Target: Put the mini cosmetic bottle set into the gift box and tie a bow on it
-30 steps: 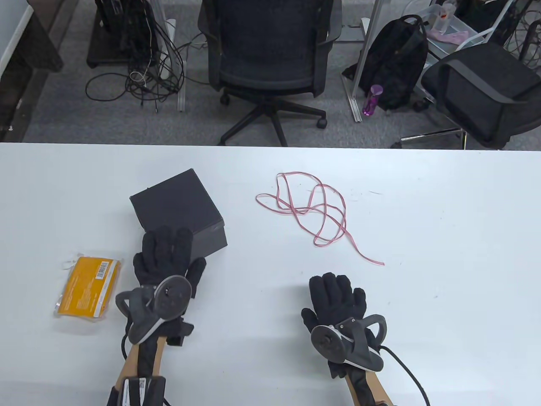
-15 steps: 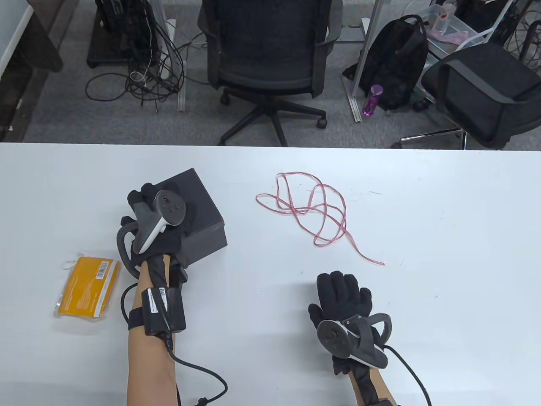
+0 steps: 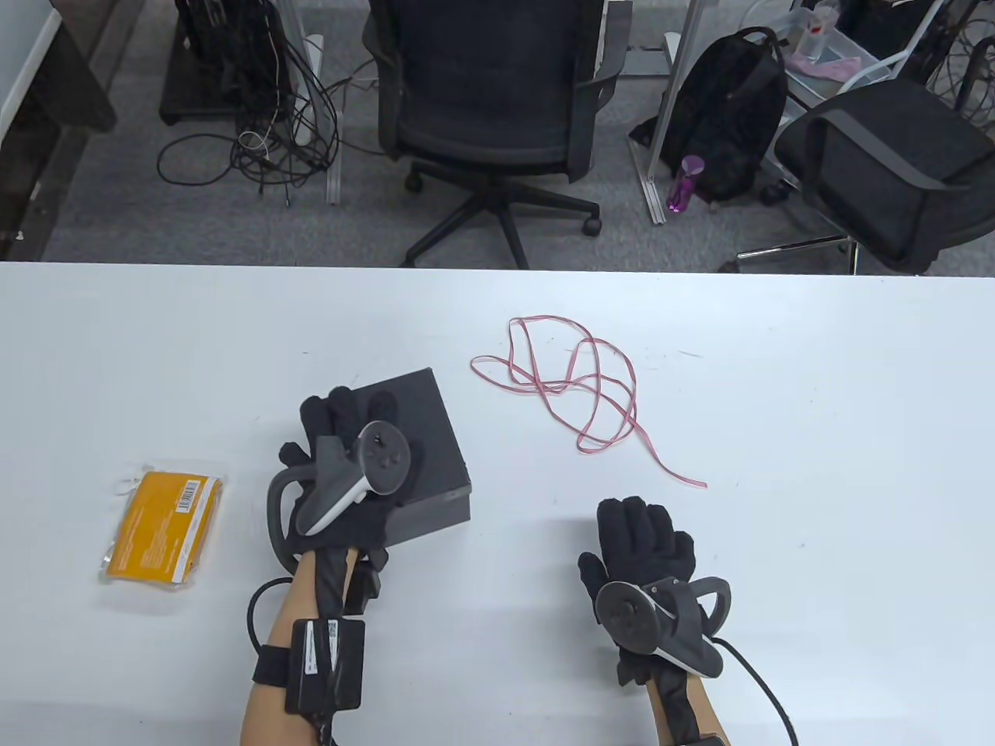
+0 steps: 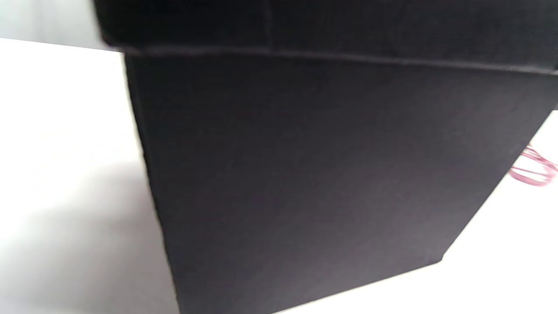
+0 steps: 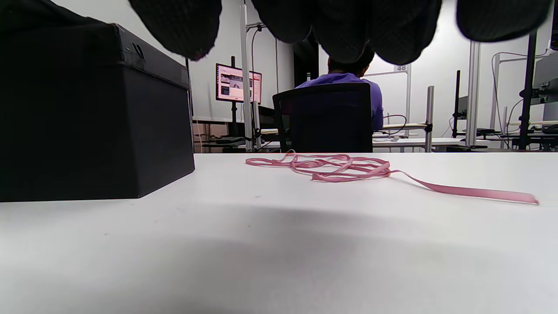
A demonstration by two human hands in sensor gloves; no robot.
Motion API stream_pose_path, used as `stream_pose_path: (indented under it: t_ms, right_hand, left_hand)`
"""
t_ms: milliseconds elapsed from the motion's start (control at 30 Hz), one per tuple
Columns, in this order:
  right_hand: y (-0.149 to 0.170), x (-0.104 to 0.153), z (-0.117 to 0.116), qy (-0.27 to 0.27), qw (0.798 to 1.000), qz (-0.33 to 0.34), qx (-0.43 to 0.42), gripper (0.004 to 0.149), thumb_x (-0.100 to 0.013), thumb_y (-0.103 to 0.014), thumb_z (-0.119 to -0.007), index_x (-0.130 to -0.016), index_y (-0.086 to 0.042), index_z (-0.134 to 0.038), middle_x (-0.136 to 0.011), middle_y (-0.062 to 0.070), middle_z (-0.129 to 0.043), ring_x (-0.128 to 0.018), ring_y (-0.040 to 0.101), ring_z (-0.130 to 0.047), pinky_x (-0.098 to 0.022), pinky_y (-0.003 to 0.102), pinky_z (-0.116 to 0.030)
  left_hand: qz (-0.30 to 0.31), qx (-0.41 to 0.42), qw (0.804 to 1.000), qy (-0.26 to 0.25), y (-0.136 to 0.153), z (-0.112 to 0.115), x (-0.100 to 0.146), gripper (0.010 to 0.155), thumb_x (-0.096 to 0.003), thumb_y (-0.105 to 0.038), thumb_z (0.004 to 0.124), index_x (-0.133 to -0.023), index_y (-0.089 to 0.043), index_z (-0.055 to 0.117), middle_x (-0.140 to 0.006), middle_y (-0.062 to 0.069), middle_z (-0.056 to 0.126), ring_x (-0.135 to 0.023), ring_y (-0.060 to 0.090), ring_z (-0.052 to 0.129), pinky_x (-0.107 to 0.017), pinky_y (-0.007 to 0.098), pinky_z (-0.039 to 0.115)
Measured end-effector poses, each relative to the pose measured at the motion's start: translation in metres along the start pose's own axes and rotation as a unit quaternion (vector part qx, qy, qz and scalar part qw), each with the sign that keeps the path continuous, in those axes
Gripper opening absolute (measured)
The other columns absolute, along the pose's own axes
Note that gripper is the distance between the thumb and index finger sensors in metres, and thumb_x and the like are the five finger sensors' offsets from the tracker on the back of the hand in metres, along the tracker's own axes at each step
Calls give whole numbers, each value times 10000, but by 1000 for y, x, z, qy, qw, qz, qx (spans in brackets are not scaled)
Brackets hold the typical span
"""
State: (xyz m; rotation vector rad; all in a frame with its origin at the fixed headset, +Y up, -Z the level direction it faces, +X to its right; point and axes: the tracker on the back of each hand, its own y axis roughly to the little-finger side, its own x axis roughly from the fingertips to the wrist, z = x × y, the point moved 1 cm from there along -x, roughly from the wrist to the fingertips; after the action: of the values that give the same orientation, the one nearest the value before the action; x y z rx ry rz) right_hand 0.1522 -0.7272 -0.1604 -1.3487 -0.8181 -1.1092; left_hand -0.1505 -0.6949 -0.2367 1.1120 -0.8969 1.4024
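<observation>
We see the left hand (image 3: pixel 342 474) gripping the lidded black cardboard gift box (image 3: pixel 435 458) at lower centre-left; right hand (image 3: pixel 641 559) rests flat, fingers straight, lower right. Orange bottle-set packet (image 3: pixel 163 526) lies far left; pink ribbon (image 3: pixel 579 385) centre.

The black gift box (image 3: pixel 435 458) sits closed on the white table (image 3: pixel 816 435), its lid on, turned at a slight angle. The pink ribbon (image 3: pixel 579 381) lies loose in tangled loops just right of the box and beyond it. The orange packet in clear wrap (image 3: pixel 163 527) lies flat, well left of the box.
</observation>
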Motion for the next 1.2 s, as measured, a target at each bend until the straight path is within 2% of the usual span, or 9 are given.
stream_pose_path:
  t_ms: [233,400,800,1067,1200]
  right_hand:
    - [12,2,1,1,1000,-25,-11,700,-606,-353,-641,-1106,81,-415,-1072,406,-478,-892,670,-536,-541,827,-525]
    - [16,2,2,5,999,-33,-17,698,-606,-351,-640,-1106,82,-416,-1071,407,-479,-890,671,-537,-540,826,-526]
    - [12,-1,-7,-22,999,-34,-18,698,-608,-352,-638,-1107,81,-417,-1073,406,-479,-893,670,-535,-545,824,-527]
    - [15,-1,-5,-19,999,-37,-33,687,-609,-342,-634,-1107,80,-419,-1073,404,-482,-892,668,-541,-544,823,-530]
    - [20,0,-8,-11,997,-41,-60,657,-610,-318,-623,-1101,79,-441,-1063,401,-510,-879,654,-584,-543,807,-556]
  left_hand:
    - [61,-46,997,-11,-49,15,36,774,-583,-658,297,-1219,-255,120,-1218,274,88,-1099,622,146,-714,837,427]
    - [81,-57,995,-4,-68,20,47,772,-581,-655,294,-1216,-254,117,-1217,274,88,-1099,622,148,-713,837,431]
    - [125,-36,991,4,-82,23,43,773,-578,-661,323,-1218,-279,118,-1228,239,54,-1115,599,93,-728,846,381]
    - [150,-39,988,0,-109,25,38,774,-580,-663,326,-1222,-282,124,-1234,238,58,-1121,598,94,-730,846,374]
    - [152,-30,988,-8,-108,25,38,775,-581,-673,329,-1227,-292,134,-1240,223,65,-1123,587,97,-736,833,385]
